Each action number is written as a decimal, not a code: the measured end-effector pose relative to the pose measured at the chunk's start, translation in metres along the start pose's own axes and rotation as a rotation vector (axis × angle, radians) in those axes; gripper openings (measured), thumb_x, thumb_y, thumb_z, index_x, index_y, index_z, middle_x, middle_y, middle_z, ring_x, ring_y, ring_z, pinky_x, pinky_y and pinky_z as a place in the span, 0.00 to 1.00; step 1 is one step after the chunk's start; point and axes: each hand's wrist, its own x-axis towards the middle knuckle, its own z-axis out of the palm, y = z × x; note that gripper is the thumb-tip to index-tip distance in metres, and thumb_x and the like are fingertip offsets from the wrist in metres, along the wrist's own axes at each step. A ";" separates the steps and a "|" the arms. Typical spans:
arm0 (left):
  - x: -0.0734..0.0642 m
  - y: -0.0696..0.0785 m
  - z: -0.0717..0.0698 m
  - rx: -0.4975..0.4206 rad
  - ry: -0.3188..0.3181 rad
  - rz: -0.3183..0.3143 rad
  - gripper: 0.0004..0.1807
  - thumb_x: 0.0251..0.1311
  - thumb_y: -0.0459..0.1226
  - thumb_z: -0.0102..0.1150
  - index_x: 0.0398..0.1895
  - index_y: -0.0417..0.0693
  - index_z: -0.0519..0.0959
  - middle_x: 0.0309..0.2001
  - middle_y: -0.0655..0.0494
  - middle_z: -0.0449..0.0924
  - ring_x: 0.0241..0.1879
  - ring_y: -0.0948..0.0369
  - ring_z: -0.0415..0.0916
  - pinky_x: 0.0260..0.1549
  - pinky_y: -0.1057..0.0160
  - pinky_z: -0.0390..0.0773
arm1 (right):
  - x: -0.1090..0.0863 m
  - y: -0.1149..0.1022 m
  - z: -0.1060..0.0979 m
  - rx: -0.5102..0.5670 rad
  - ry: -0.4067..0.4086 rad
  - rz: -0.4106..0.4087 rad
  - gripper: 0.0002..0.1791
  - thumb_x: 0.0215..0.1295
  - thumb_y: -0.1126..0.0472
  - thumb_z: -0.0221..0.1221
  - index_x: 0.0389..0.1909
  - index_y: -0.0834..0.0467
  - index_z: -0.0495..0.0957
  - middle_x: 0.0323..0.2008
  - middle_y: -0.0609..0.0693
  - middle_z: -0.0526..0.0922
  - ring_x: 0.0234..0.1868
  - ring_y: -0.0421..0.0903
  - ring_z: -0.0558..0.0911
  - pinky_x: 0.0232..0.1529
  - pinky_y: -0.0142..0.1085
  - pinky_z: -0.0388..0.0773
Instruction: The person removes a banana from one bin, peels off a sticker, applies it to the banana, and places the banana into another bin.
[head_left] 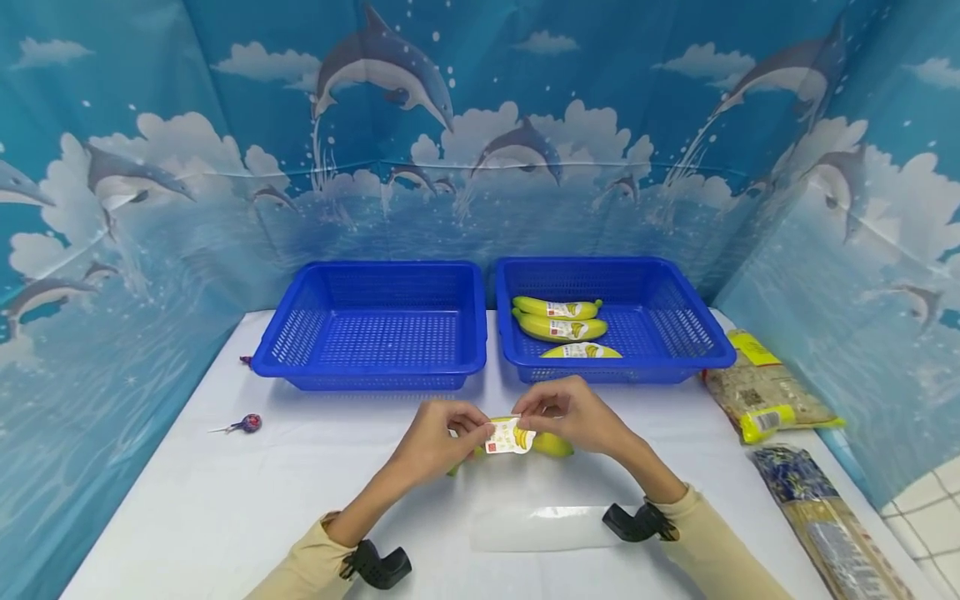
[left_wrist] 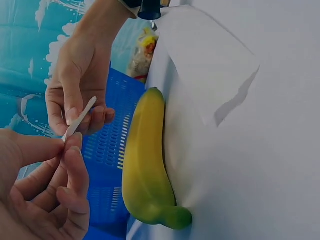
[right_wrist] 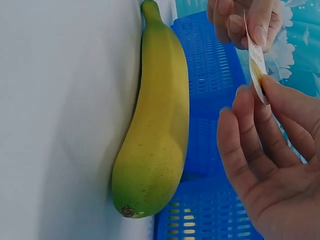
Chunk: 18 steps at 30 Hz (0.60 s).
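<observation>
A white sticker (head_left: 510, 436) printed with bananas is stretched between both hands. The left hand (head_left: 442, 437) pinches one end between thumb and fingers, and the right hand (head_left: 566, 412) pinches the other. Seen nearly edge-on in the right wrist view, the sticker (right_wrist: 256, 70) is apart from the banana (right_wrist: 155, 120). That yellow-green banana (left_wrist: 150, 165) lies on the white table below the hands, with no label on the side seen by the wrist cameras. In the head view the sticker and hands partly cover the banana (head_left: 552, 445).
Behind the hands stand two blue baskets; the right one (head_left: 615, 364) holds three labelled bananas (head_left: 562, 327), the left one (head_left: 367, 367) none. A glossy white strip (head_left: 543, 529) lies in front. A lollipop (head_left: 251, 423) is at left, bagged goods (head_left: 772, 387) and a long packet (head_left: 828, 525) at right.
</observation>
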 end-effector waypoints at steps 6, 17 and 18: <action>0.011 -0.003 0.006 0.032 0.052 -0.005 0.02 0.67 0.29 0.72 0.35 0.38 0.90 0.29 0.53 0.89 0.22 0.65 0.80 0.20 0.67 0.83 | 0.004 0.005 -0.001 -0.022 0.093 0.045 0.05 0.65 0.73 0.73 0.37 0.60 0.90 0.33 0.51 0.90 0.32 0.44 0.86 0.34 0.34 0.88; 0.020 -0.014 0.018 0.182 0.105 0.009 0.10 0.62 0.28 0.75 0.35 0.40 0.80 0.26 0.55 0.87 0.23 0.70 0.78 0.23 0.70 0.80 | 0.005 0.021 0.003 -0.147 0.129 0.076 0.03 0.64 0.70 0.74 0.34 0.61 0.91 0.30 0.50 0.90 0.30 0.42 0.85 0.32 0.32 0.86; 0.021 -0.014 0.019 0.199 0.106 0.009 0.11 0.62 0.28 0.75 0.35 0.41 0.79 0.26 0.55 0.87 0.23 0.70 0.77 0.23 0.70 0.79 | 0.005 0.022 0.004 -0.156 0.129 0.074 0.03 0.64 0.70 0.74 0.34 0.60 0.91 0.30 0.49 0.90 0.30 0.41 0.85 0.32 0.32 0.86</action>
